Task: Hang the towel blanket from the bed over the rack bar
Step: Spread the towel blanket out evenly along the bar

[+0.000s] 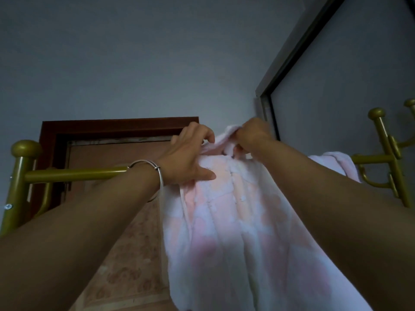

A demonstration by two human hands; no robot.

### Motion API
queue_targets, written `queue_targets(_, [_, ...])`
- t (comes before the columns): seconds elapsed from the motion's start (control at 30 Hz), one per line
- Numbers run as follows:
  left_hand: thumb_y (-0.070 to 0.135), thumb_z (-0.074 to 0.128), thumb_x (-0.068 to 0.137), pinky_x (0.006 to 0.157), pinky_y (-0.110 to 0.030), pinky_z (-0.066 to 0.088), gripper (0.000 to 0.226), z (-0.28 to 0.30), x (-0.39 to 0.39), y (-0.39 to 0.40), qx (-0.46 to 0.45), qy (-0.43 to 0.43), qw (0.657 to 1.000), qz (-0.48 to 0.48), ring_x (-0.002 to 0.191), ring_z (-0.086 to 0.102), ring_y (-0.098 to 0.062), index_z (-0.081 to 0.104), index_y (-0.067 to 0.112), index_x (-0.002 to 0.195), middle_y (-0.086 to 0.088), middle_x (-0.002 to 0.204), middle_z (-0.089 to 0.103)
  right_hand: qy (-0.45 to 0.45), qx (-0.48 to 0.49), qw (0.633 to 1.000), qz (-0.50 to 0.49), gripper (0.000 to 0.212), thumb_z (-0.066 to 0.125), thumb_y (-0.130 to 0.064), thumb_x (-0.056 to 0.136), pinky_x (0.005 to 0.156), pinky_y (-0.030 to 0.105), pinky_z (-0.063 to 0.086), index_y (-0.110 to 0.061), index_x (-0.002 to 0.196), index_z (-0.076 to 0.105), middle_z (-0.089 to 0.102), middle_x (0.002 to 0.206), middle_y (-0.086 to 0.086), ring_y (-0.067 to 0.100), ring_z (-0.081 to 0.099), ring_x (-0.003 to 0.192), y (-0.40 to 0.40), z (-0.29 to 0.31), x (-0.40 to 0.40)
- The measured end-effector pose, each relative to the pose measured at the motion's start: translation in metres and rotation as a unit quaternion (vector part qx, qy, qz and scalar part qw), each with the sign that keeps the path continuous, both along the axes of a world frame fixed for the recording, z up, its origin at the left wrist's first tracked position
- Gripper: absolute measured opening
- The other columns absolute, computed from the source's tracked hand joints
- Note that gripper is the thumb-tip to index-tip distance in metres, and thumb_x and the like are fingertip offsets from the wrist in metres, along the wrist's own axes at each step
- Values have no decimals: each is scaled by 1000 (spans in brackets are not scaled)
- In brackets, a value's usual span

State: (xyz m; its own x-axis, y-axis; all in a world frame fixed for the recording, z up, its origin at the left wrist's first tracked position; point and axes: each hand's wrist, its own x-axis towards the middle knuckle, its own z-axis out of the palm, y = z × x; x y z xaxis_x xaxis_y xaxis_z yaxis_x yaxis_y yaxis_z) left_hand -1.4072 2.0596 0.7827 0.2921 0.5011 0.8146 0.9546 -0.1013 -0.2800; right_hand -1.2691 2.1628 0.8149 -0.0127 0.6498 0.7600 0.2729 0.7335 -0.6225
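The towel blanket (235, 221) already lies over the rack bar (74, 173), a pink and white sheet hanging down the near side toward the camera, with a further fold showing over the bar at the right, beside the brass post with hooks (390, 158). What remains looks like spreading and levelling it. To do that well, the bunched top edge should be drawn sideways along the bar in both directions, so the cloth lies flat rather than gathered at the middle, and the two hanging sides should be roughly balanced so its weight does not pull it off (how much hangs behind the bar is hidden from here).

The left hand (190, 156), a silver bangle (148, 176) at its wrist, rests on the blanket's top edge just where it crosses the bar, thumb pressed on the near face and fingers (202, 133) curled over the cloth, gripping it. The right hand (251, 135) is just beside it, clenched on a raised wad of the same edge, lifted a little above the bar. Both hands are close together at the blanket's crest, the bare bar stretching away to the left.
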Motion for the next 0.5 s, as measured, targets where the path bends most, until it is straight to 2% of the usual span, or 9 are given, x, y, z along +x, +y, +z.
queue_targets(0.03, [30,80,62,81,-29,26,63,-1,0,-2,5,7,1000,9,102,32,-10,40,23,110,8,107,27,38,-25,999,7,37,53,-11,92,32,11,43,-9,56,46,60,53,12,25,66,58,5,4,3])
queue_targets(0.1, [26,77,66,83,-30,28,64,-2,0,-4,-9,23,1000,17,106,32,-9,41,23,119,10,110,28,44,-36,998,24,28,46,-14,95,65,23,58,-15,67,49,67,88,15,31,69,97,15,5,7])
queue_targets(0.17, [20,71,73,87,-30,37,54,0,3,-5,-72,27,997,12,107,42,-11,47,23,121,8,113,41,-93,-23,993,-62,20,47,-20,95,92,33,51,-9,95,65,64,119,17,32,60,116,14,-1,13])
queue_targets(0.2, [17,67,78,88,-29,40,45,1,9,-3,-101,19,995,16,107,48,-14,52,22,120,4,115,50,-194,-10,977,-91,30,49,-26,95,92,34,49,-3,104,65,64,118,18,32,60,114,14,-5,16])
queue_targets(0.27, [18,60,85,87,-24,42,30,5,17,-3,-129,-25,991,32,105,56,-17,61,18,115,0,116,61,-322,-17,945,-54,42,50,-43,92,76,33,47,-4,87,64,64,90,16,29,62,88,10,-12,16])
queue_targets(0.3, [24,57,87,88,-23,43,27,8,23,-2,-141,-53,987,48,104,58,-16,63,20,114,2,114,63,-343,-17,939,-23,45,50,-48,91,71,30,43,-5,79,60,61,83,11,26,58,81,9,-12,19])
queue_targets(0.37, [37,52,89,89,-25,44,29,10,39,3,-177,-80,975,107,101,58,-14,61,25,114,6,111,64,-334,2,942,-4,48,49,-47,91,75,27,38,-3,91,67,61,95,11,24,54,85,14,-10,31])
queue_targets(0.43, [32,49,91,83,-26,40,27,11,50,8,-195,-90,964,154,94,55,-16,60,22,113,2,102,59,-333,24,943,-5,50,48,-45,93,76,26,38,-1,105,68,62,105,14,27,56,91,20,-10,43])
queue_targets(0.5, [19,44,92,78,-24,37,26,11,59,13,-177,-84,958,209,93,55,-24,60,10,110,-9,101,59,-341,63,937,-27,47,45,-39,95,75,25,36,2,103,67,64,108,20,31,57,99,25,-18,57])
